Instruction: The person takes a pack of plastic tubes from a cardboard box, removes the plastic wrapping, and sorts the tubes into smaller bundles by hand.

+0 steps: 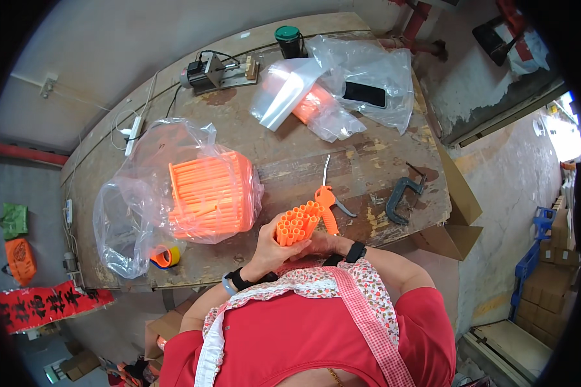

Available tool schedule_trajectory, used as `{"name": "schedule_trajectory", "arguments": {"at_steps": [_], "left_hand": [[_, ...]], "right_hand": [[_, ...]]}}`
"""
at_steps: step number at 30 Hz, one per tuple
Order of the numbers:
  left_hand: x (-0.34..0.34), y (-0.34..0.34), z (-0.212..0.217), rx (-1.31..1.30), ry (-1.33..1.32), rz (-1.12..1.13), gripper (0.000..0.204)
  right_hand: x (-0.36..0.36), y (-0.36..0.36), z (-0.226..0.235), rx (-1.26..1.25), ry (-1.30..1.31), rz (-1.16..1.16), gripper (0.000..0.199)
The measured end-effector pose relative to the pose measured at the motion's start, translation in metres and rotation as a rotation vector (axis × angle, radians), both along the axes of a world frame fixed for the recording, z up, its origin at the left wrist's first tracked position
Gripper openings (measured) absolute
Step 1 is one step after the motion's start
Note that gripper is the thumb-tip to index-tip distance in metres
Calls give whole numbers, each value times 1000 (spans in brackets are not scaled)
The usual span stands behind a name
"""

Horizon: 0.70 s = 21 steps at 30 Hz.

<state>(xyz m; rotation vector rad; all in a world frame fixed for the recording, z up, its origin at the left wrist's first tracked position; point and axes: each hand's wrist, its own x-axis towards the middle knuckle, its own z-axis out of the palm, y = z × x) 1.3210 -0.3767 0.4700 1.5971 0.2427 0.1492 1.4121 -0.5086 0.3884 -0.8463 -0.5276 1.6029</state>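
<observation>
1. Orange plastic tubes (pixel 294 226) are filling the left hand (pixel 269 246), whose fingers are grasping the bundle round its left side, by the table's near edge.
2. Against the bundle's other side, the right hand (pixel 325 244) is sitting low; its fingers are mostly hiding from me, so I can't tell what they're grasping.
3. If the grip were slackening, tubes could be sliding out, since no band is showing; bumping the blow gun (pixel 327 205) just beside could be splaying them.
4. Open ends are pointing up toward the person (pixel 303 329), the long axis running roughly upright.
5. Farther out on the table (pixel 284 164), a clear bag (pixel 126 200) is holding more orange tubes (pixel 210 193), mostly lying left to right; a C-clamp (pixel 397 200) is resting well to the right.
</observation>
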Motion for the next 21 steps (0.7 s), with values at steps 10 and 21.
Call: {"name": "schedule_trajectory", "arguments": {"at_steps": [10,21], "left_hand": [[1,20,-3,0,-99,-74,53],[8,32,-50,-24,-92,35,72]], "right_hand": [[6,13,-14,113,-414,-130,47],[28,29,-31,-123,-515,-33,36]]}}
